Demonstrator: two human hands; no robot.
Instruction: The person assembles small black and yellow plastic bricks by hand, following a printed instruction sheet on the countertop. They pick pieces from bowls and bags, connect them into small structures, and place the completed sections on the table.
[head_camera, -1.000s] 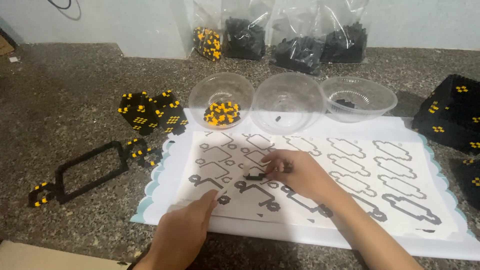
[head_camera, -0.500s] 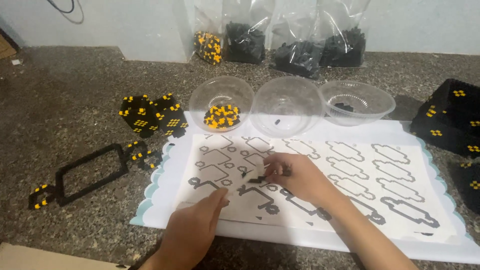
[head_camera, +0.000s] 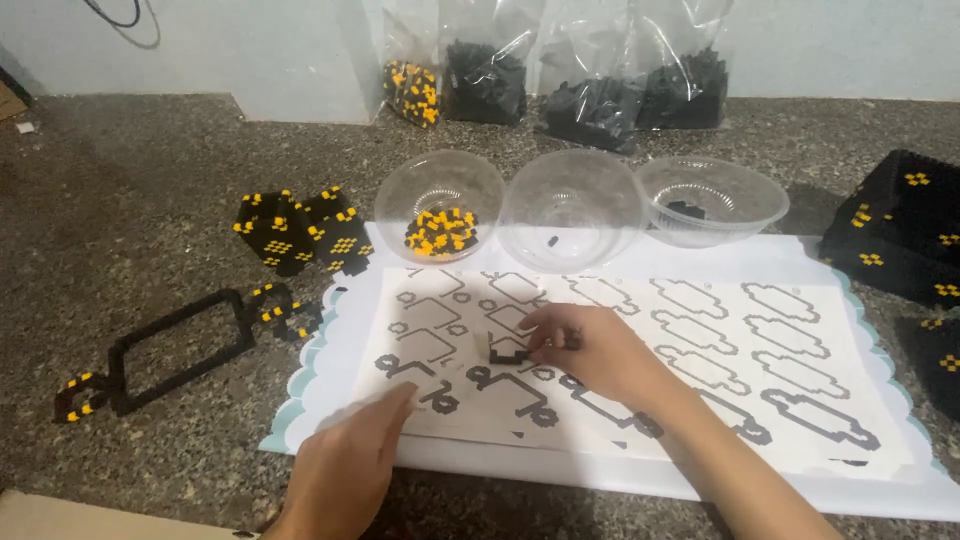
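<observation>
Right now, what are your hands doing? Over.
Right hand fingers pinching small black piece over the pattern sheet. Left hand flat on sheet's near edge. Nothing in the way.

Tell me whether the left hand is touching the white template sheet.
Touching. The head view shows the left hand lying flat on the near edge of the template sheet, fingertips pressed on the paper with no gap visible.

The right hand (head_camera: 590, 352) has been drawn slightly back over the printed template sheet (head_camera: 700, 330), its fingertips now pinched on a small black piece (head_camera: 508, 352). The left hand (head_camera: 345, 470) has been slid a little nearer, below and left of that piece.
</observation>
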